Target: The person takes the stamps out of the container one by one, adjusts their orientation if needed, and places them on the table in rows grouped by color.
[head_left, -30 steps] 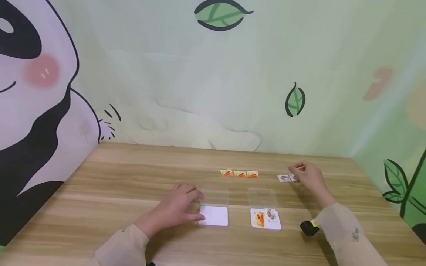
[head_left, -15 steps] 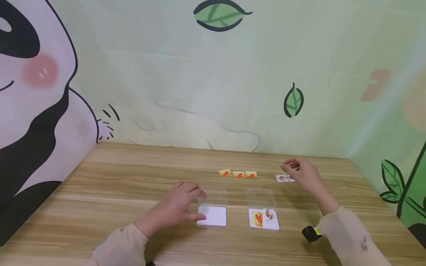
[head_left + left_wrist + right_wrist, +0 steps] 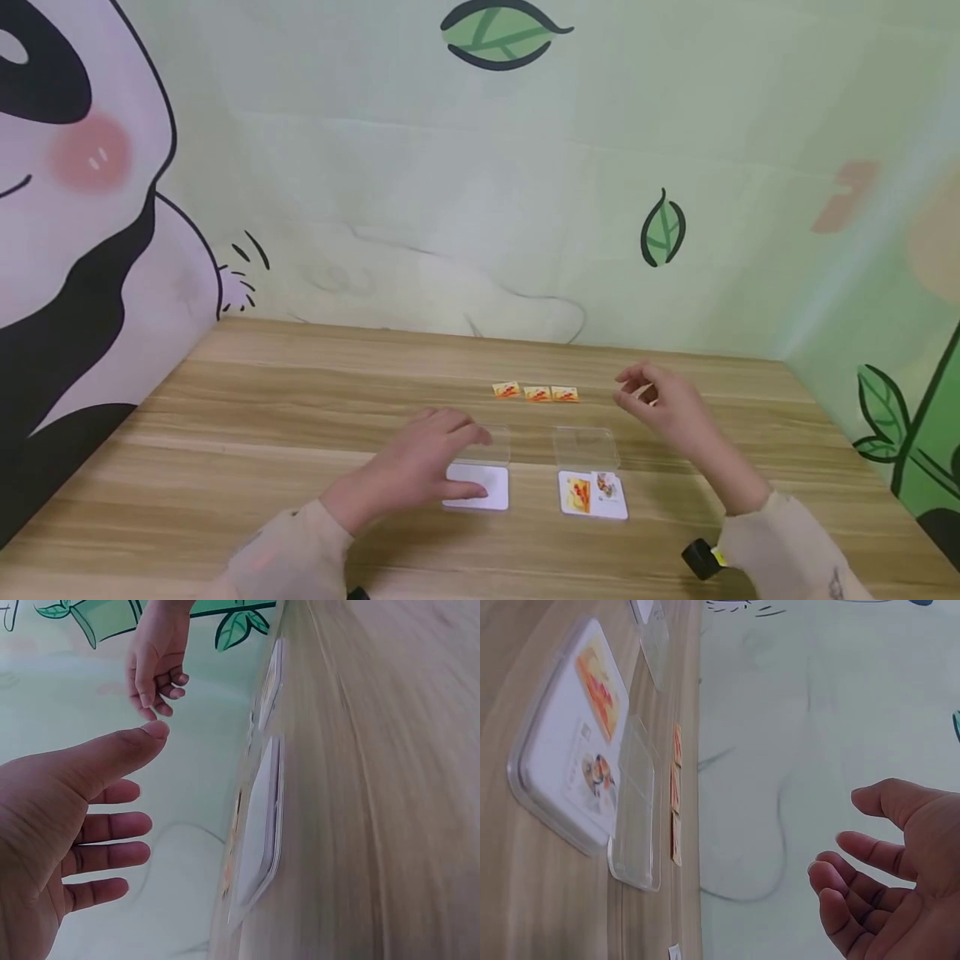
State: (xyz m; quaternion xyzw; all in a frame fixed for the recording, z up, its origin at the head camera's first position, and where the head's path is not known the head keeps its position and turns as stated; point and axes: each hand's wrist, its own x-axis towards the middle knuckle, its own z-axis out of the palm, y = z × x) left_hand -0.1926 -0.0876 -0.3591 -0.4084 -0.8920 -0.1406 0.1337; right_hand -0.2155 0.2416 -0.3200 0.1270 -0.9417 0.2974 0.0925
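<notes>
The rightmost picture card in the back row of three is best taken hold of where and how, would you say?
Probably pinch the rightmost picture card by its free right edge, the right hand coming from the right: it lies flat on the table, with the middle picture card close on its left.

A panda and leaves decorate the wall.

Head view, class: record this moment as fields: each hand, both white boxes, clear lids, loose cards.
Left hand: above left white box, not touching it
Right hand: raised, holding nothing visible
Left white box: plain where visible
Right white box: yellow-red card and white picture card on top
Clear lids: one beyond each box
Far row: three yellow-red picture cards
</notes>
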